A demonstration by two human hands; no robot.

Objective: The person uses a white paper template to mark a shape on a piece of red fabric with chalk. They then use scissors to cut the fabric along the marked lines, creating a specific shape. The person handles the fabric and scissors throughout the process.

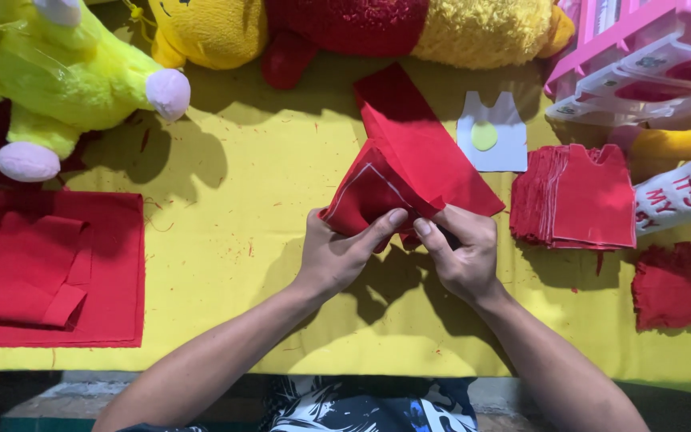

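Both hands, left hand and right hand, pinch one folded red cloth; two plush toys behind

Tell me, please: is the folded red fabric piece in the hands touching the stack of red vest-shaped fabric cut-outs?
Apart. The head view shows bare yellow tablecloth between the folded red fabric piece and the stack of red vest-shaped cut-outs.

green toy: far left corner of the table, pink paws
yellow toy: far edge, red shirt
folded cloth: left edge, red
template: white, yellow dot, near the far edge
shirt stack: red, right of the template
scrap: red, fuzzy, right edge
pink rack: far right corner
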